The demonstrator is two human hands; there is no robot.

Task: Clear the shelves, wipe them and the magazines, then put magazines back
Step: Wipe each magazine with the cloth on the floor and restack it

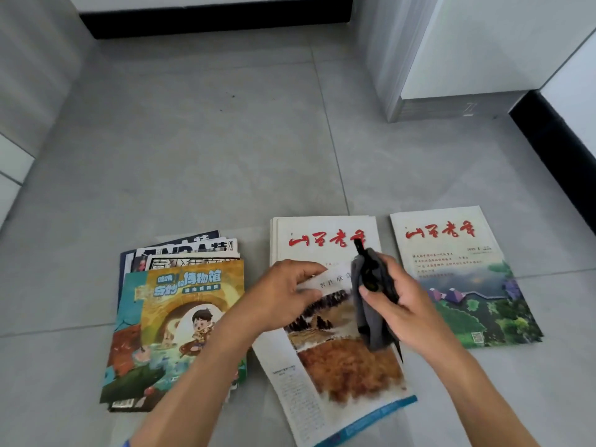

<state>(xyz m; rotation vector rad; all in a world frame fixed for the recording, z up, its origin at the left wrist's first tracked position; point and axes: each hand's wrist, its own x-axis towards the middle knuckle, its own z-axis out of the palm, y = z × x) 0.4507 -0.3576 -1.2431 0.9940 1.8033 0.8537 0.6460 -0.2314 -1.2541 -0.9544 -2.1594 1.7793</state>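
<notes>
Lower left of the frame, a fanned stack of magazines (180,321) is seen on the grey tiled floor (200,150), a cartoon museum cover on top. At centre, the left hand (283,295) is laid on the open magazine (338,350), thumb and fingers pinching a page edge. Just right of it, a grey cloth (371,317) is gripped in the curled fingers of the right hand (396,304), together with something dark that cannot be identified. Lower right, a landscape-cover magazine (464,279) lies apart. The magazine-wiping step appears to be in hand; next, the cloth probably has to be drawn across the held page.
</notes>
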